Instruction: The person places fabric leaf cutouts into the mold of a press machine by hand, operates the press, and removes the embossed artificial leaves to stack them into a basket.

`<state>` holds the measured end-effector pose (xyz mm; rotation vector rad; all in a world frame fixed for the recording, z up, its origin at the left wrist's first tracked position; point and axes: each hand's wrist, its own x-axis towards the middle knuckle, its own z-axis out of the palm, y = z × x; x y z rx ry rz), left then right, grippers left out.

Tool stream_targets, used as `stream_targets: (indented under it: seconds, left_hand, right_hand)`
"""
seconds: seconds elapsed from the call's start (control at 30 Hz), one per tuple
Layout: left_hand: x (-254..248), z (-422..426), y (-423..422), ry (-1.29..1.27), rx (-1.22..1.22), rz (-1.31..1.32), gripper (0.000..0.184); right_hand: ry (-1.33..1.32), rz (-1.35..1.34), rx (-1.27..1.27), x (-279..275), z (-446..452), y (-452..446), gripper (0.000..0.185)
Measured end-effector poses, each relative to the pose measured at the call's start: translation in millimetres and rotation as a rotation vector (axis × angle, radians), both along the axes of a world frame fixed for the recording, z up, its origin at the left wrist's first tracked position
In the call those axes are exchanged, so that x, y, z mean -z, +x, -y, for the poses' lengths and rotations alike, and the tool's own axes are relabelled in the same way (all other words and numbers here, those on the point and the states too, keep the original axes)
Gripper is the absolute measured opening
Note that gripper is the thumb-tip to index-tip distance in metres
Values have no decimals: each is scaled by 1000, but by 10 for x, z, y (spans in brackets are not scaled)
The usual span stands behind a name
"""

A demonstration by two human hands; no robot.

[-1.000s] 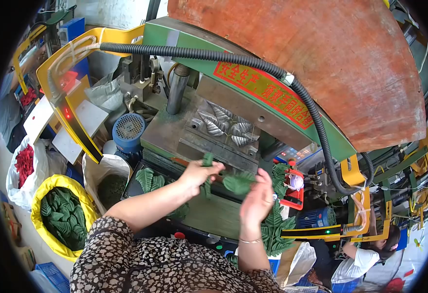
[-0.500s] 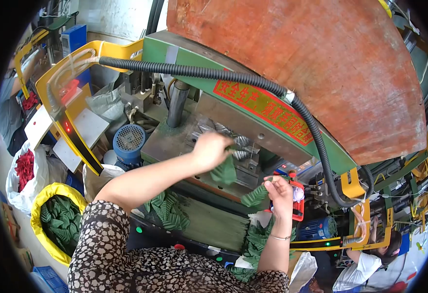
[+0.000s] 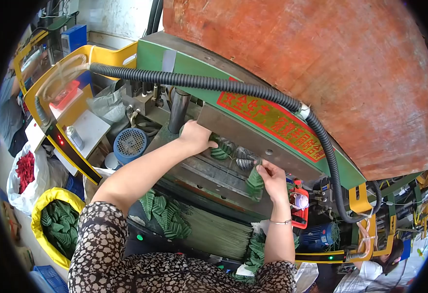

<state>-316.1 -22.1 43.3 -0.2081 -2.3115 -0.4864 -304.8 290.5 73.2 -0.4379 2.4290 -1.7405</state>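
Both bare hands, left (image 3: 195,137) and right (image 3: 274,181), are held apart at the grey metal die's (image 3: 243,161) edge; ribbed green fabric leaves (image 3: 220,150) are pressed beneath the left, another (image 3: 255,184) pinched in the right.

From here I see a person's blouse (image 3: 99,234) in black, scattered all over with cream blossoms. The big board (image 3: 311,73) is rusty orange-red, streaked with paler scuffs, over a green press frame (image 3: 150,54). The sign (image 3: 272,122) carries red characters on yellow-green inside a red border. A black hose (image 3: 175,77) shows close ribbed bands. The leaf pile (image 3: 167,215) by the press's near edge is deep green, finely veined. The sack (image 3: 39,232) is bright yellow; the motor cover (image 3: 131,141) is blue, dotted with dark holes.
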Motion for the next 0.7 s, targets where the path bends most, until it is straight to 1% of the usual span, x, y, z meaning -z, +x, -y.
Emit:
stream_targets:
  seconds: [0.07,0.1,0.13,0.2,0.23,0.3,0.37,0.4,0.47,0.5,0.6,0.63,0.7]
  left_hand:
    - [13,-15,20,-100,-10,6,33]
    - [-14,-5,19,-101,-12,-1,33]
    - [-114,-3,88,-35,-23,49,35]
    - [-316,1,289,100,-44,158,41]
    - [-363,12,405,102,-48,159,41]
    - [-394,33,679,517,304,416,46]
    - [-321,-80,961,720,537,364,44]
    - [-346,-90,1088,717,532,366,44]
    - [-450,-95,1303,963,744,918,32]
    - [-404,-123,1338,962,744,922,32]
    - [-227,-255,1415,1221,818,878,29]
    - [-196,-299,1411,1225,824,877,29]
    - [-156,-415,1395,1471,737,885,27]
  right_hand:
    - [295,-328,-14,181,37,-359,23]
    - [440,-497,-17,225,48,-524,27]
    - [441,-501,-18,194,131,-623,27]
    - [-381,-229,63,175,322,-756,35]
    - [-379,-227,60,187,337,-789,35]
    - [-257,-271,16,208,386,-888,34]
    - [-135,-309,-27,255,433,-963,33]
    - [-77,-329,-47,286,458,-992,32]
    - [39,-369,-79,341,498,-1036,31]
    - [100,-389,-92,369,501,-1043,30]
    - [305,-440,-129,423,432,-996,29]
    - [375,-460,-143,422,408,-982,28]
    - [513,-497,-172,413,363,-924,27]
